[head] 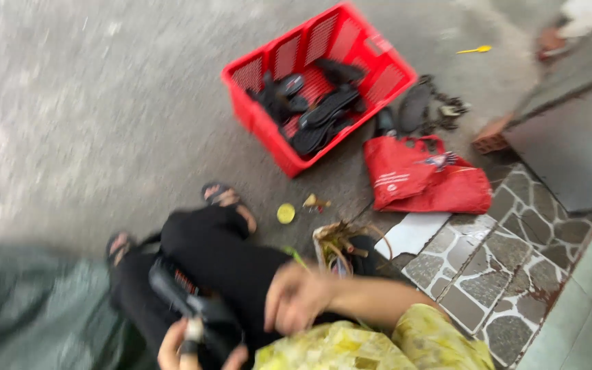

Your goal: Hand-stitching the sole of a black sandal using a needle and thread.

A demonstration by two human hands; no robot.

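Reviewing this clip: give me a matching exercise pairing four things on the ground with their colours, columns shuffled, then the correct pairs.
Things:
1. crate holding dark shoe soles
2. bag lying beside the crate
3. small round lid near the sandalled foot
4. flat sheet at the edge of the stone paving

Colours:
A. white
B. yellow
C. red, with slotted walls
D. red, soft and crumpled

Pairs: 1-C, 2-D, 3-B, 4-A

A red slatted crate (371, 65) holds black soles (320, 113), beside a red bag (423, 179) and yellow-patterned sleeve (405, 339).
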